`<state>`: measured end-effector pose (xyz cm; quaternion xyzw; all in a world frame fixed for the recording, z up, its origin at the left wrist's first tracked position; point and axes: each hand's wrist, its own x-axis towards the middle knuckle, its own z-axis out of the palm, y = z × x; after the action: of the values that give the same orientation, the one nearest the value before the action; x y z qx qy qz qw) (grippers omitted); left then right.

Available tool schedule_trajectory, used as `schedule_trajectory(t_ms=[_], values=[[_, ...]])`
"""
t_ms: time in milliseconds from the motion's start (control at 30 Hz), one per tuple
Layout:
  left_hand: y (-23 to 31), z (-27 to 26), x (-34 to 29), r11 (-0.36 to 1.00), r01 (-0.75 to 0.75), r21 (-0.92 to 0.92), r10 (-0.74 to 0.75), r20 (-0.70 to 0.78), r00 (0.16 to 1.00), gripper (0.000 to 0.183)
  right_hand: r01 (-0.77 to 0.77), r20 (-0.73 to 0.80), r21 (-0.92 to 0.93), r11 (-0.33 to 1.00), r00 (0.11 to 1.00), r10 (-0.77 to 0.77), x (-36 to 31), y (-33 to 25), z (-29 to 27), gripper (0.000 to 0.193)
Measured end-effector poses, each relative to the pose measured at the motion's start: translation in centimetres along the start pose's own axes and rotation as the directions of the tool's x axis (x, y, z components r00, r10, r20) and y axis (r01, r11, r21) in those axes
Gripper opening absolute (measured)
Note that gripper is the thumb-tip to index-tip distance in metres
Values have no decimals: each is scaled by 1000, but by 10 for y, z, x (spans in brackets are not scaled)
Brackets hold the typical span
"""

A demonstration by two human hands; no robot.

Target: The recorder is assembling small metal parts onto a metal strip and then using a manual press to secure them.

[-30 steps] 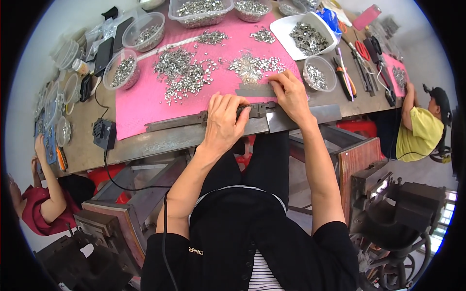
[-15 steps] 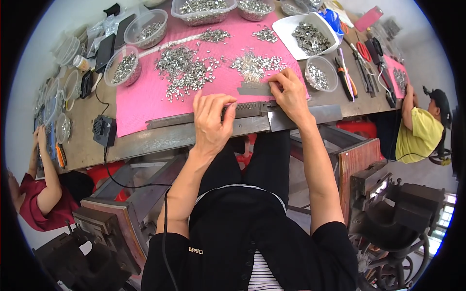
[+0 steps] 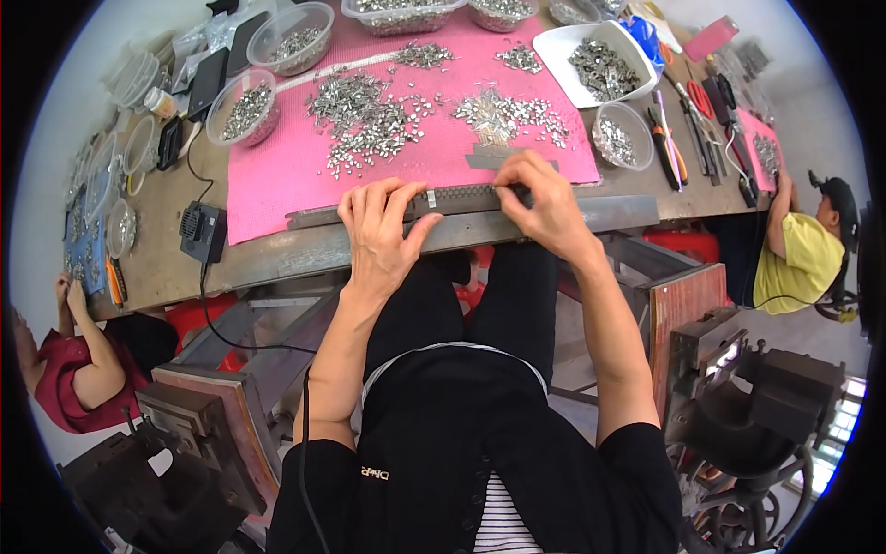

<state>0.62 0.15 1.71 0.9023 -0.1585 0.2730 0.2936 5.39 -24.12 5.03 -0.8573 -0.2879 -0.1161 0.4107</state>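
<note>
A long dark metal bar with a row of small notches lies along the front edge of the bench. My left hand rests over its middle, fingers on the bar and thumb held apart. Close to that forefinger, a small bright silver piece stands out on the notched row. My right hand bends over the right part of the bar, thumb and fingertips drawn together at the notches; whatever is between them is hidden. Just beyond it lies a flat grey metal strip, beside a heap of small silver metal parts.
A pink mat carries more heaps of silver parts. Clear tubs and a white tray of parts stand around it. Pliers lie at right, a small black device at left. Other people sit at both sides.
My left hand has shifted left and its thumb has spread from the fingers. My right hand has come lower and left onto the notched row. The bright silver piece now shows between the hands.
</note>
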Motion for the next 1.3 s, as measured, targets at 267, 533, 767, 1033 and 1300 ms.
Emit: schedule_trajectory(t_ms=[267,533,767,1033,1300], values=[[-10,1,-4,997,59,-47,-59,9,998,42,146,-2,-198,969,989,-149,-2,-4,18,14],[-24,-16,0,997,72,-40,-74,-56,996,35,15,-49,-24,1000,999,-16,-3,-2,19,16],[-30,-25,-4,940,232,252,-276,156,948,67,-69,-31,23,997,997,70,10,-4,23,15],[-1,-10,17,992,98,76,-118,332,936,65,118,84,-113,987,991,-109,75,-3,72,26],[-47,-44,7,969,244,23,-244,-12,970,35,214,196,-151,965,963,-183,76,-5,62,22]])
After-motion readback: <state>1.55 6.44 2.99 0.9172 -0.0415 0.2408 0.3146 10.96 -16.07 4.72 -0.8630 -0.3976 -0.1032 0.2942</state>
